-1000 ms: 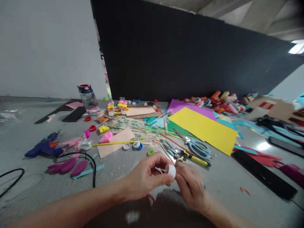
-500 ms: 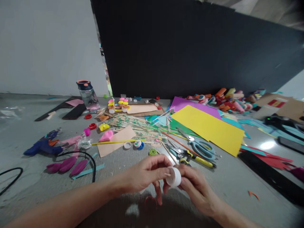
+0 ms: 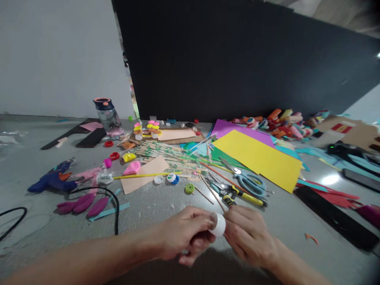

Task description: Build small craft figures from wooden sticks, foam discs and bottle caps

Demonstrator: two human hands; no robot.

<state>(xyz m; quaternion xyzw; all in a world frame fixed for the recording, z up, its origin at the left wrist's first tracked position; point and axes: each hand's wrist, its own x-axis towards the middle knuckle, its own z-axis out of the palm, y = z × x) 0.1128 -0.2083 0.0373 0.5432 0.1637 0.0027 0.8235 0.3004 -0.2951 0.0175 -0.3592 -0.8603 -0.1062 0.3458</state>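
Close in front of me a white bottle cap (image 3: 219, 225) is held between both hands, its hollow side turned left. My left hand (image 3: 185, 233) is closed, thumb and fingers pinching the cap's near rim. From the other side, my right hand (image 3: 249, 235) presses its curled fingers against the cap's closed face. Whether something thin passes through the cap is hidden by the fingers. Beyond the hands lie a green cap (image 3: 189, 188), a thin wooden stick (image 3: 204, 195), and yellow-handled pliers (image 3: 228, 198). Further left are a white cap (image 3: 158, 179) and a blue-and-white cap (image 3: 173, 179).
Blue-handled scissors (image 3: 252, 184) lie beside a yellow sheet (image 3: 258, 158). Bundled wooden sticks (image 3: 160, 152) spread across the middle. A blue glue gun (image 3: 52, 182) with a black cable is at left, near a water bottle (image 3: 109, 118). A black panel (image 3: 237, 59) stands behind.
Both hands have come slightly lower and nearer to me with the white cap. The left fingers have curled in beneath it. A wooden stick beside the green cap is now uncovered.
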